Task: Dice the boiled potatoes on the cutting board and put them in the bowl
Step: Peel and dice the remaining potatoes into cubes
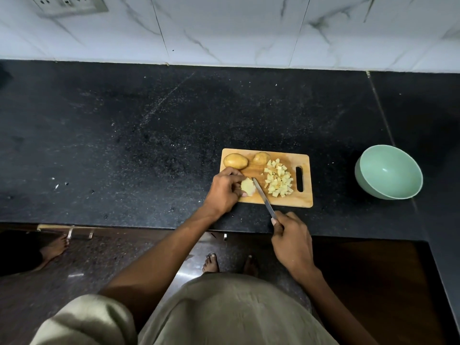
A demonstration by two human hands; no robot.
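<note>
A wooden cutting board [286, 199] lies on the black speckled worktop [149, 133], near its front edge, with its handle slot at the right end. The left hand [225, 191] rests on the near left corner of the board, its fingers [236, 172] curled round a peeled potato piece [247, 186] and steadying it against the wood. The right hand [292, 241] hovers over the worktop's near edge, its fingers clamped round the handle of a knife [263, 199]; the blade runs up and to the left across the board's near edge, and its tip lies just beside the right side of the held piece. Whether the edge is already in the potato cannot be told. To the right of the blade, a heap of diced potato [278, 179] lies on the board, beside the handle slot. At the far left corner of the board lies a whole unpeeled potato [235, 161], and near it along the far edge sits a smaller potato [260, 158], also in its skin. A pale green bowl [368, 181] stands on the worktop well to the right of the board, apart from it, and no potato shows inside it. Behind the worktop rises a white marble-patterned wall [224, 28], with a socket plate [69, 5] at the far left.
</note>
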